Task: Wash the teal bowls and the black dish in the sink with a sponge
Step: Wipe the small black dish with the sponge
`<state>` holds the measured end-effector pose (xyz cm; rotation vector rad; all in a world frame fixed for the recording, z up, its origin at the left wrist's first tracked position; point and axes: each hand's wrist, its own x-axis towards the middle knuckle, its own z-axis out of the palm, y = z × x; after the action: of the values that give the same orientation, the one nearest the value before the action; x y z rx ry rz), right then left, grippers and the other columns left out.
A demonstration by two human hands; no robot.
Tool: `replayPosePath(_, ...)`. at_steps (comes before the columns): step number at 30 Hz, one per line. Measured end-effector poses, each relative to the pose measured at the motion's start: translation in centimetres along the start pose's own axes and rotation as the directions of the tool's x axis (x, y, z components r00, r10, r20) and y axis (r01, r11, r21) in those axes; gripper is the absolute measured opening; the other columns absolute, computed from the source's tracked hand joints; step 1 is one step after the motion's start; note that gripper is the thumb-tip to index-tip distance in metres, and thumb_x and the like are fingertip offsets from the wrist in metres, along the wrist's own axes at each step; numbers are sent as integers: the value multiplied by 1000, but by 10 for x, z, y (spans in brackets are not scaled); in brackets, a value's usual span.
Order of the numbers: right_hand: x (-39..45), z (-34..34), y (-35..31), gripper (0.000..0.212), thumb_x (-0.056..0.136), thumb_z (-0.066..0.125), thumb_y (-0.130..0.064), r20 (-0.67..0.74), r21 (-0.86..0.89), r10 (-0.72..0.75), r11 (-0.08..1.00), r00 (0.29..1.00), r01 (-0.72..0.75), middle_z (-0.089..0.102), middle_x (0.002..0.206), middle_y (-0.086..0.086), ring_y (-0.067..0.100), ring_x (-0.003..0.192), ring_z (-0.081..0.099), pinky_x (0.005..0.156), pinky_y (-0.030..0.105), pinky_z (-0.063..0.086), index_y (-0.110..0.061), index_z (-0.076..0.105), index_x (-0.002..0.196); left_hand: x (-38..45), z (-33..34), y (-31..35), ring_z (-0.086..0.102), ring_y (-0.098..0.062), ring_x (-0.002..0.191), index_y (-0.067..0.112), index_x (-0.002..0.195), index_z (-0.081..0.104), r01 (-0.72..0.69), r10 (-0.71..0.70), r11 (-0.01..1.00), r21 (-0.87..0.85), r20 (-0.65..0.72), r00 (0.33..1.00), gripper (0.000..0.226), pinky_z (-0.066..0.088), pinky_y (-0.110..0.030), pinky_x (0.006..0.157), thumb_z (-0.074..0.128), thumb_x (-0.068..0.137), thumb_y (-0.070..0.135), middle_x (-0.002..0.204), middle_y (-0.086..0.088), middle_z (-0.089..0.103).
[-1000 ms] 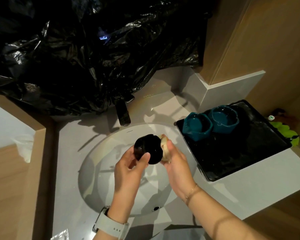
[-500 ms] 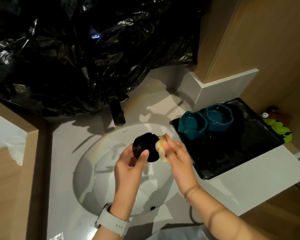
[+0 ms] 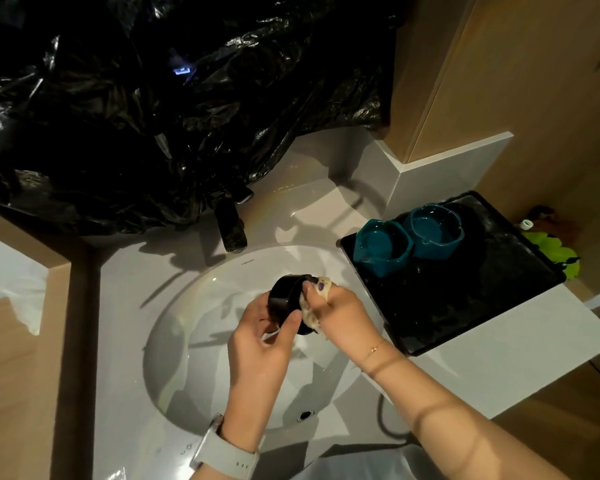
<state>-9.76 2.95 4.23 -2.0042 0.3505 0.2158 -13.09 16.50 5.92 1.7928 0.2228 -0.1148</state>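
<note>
Left wrist: a white smartwatch (image 3: 222, 452) on it, lowest in the view.
Right wrist: a thin bracelet (image 3: 374, 349) across it.
Left hand (image 3: 260, 344): closed around the black dish (image 3: 288, 301), thumb along the near side of its wall, fingers tucked round the far side, and it's up over the basin!
Black dish: tilted on its side, above the white sink (image 3: 201, 341), not touching the bowl of it.
Right hand (image 3: 340, 315): fingers curled tight on a pale sponge (image 3: 321, 289), pressing it against the open right side of the dish.
Sink: round, set into the grey surface (image 3: 125, 341), drain hole (image 3: 305, 415) at the near edge.
Faucet (image 3: 231, 226): dark, standing just behind the basin.
Black tray (image 3: 465, 299): on the surface right of the sink.
Teal bowls: two, side by side and touching at the tray's far corner, left bowl (image 3: 381, 249), right bowl (image 3: 435, 232), both upright.
Black plastic sheeting (image 3: 153, 116): crumpled, covering the wall behind the faucet.
</note>
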Motion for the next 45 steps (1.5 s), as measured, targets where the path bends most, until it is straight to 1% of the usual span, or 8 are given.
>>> replayPosePath(5,7,4,3,36,95,44,-41,71,-215,-35,975,997,50,60,65,2,26,70,59,70,32,46,-20,47,66,15,-16,10,73,-9,81,27,123,56,38,-52,997,71,202,978,30,61,-30,75,64,94,28,102,6,68)
replayPosePath(12,1,-5,5,10,87,58,-29,191,174,93,976,977,-127,64,72,0,15,63,60,54,28,53,-20,59,84,22,-13,9,74,-16,84,30,107,70,31,-27,999,-20,212,977,18,62,-41,78,61,97,18,91,2,76)
replayPosePath(19,10,1,1,18,88,56,-30,-100,-291,-129,952,987,95,64,74,8,27,68,59,59,30,45,-13,56,79,14,-3,2,74,-22,79,23,113,69,23,-11,996,-88,131,991,22,61,-47,80,64,95,13,90,0,77)
replayPosePath(28,-19,15,3,21,89,44,-1,296,398,422,761,857,-513,64,80,14,24,58,59,36,22,42,-9,60,101,3,13,-22,66,3,102,28,137,57,-48,49,999,-2,14,999,46,52,-18,89,67,93,21,107,20,70)
replayPosePath(33,-6,1,9,74,86,52,-11,-7,-360,-23,933,1000,19,65,110,9,28,99,62,73,29,47,-21,17,151,-2,15,-23,68,-7,106,33,132,59,-54,54,999,-4,90,994,44,57,-37,91,63,88,35,114,11,71)
replayPosePath(36,0,-1,6,53,91,50,-17,-85,-409,-184,903,979,134,66,106,11,30,97,62,79,33,47,-15,35,142,7,15,-22,71,-6,97,29,127,61,-85,90,994,-75,79,993,36,58,-29,80,65,94,17,104,14,74)
replayPosePath(41,-3,5,19,14,90,50,-21,13,-7,188,982,982,-188,67,85,9,26,62,64,45,31,51,-15,63,92,9,14,-19,72,-17,98,15,131,59,94,-75,972,-216,93,993,38,62,-30,73,64,93,11,113,-3,71)
replayPosePath(45,9,-13,21,23,83,47,-5,211,-162,242,964,947,-210,63,74,5,23,47,58,32,20,39,-24,60,80,17,4,-20,70,-10,102,40,137,40,29,-19,999,-26,308,951,54,57,-21,82,65,93,21,124,-1,60)
